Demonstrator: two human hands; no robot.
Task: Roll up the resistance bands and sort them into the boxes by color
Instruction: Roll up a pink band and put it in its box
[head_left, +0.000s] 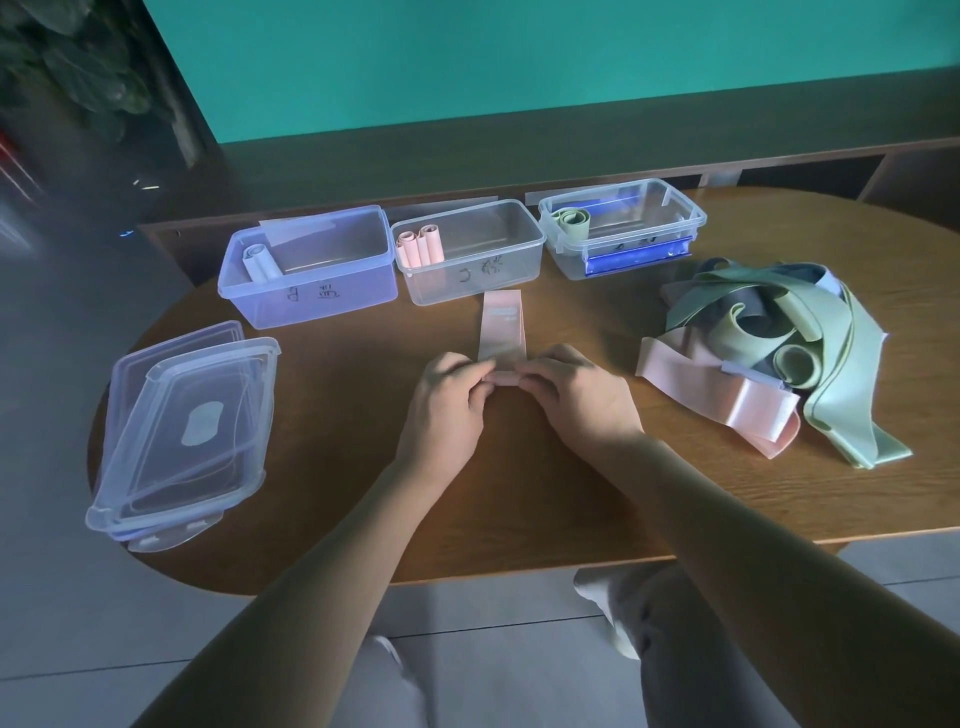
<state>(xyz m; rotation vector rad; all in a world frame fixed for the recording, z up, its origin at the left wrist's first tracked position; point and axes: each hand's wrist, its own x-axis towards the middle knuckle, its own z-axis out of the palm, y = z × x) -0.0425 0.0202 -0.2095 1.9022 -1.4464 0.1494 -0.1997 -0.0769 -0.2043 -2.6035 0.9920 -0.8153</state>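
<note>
A pink resistance band (502, 327) lies flat on the wooden table (337, 415), stretching away from me toward the middle box. My left hand (447, 405) and my right hand (576, 395) pinch its near end, which is curled into a small roll between the fingertips. Three clear boxes stand at the back: the left box (311, 291) holds a white roll, the middle box (467, 280) holds pink rolls (418, 244), the right box (623, 244) holds a green roll (571, 221).
A tangled heap of loose green, grey and pink bands (769, 353) lies at the right of the table. Stacked clear lids (187, 431) sit at the left edge. A low shelf and a teal wall run behind the table.
</note>
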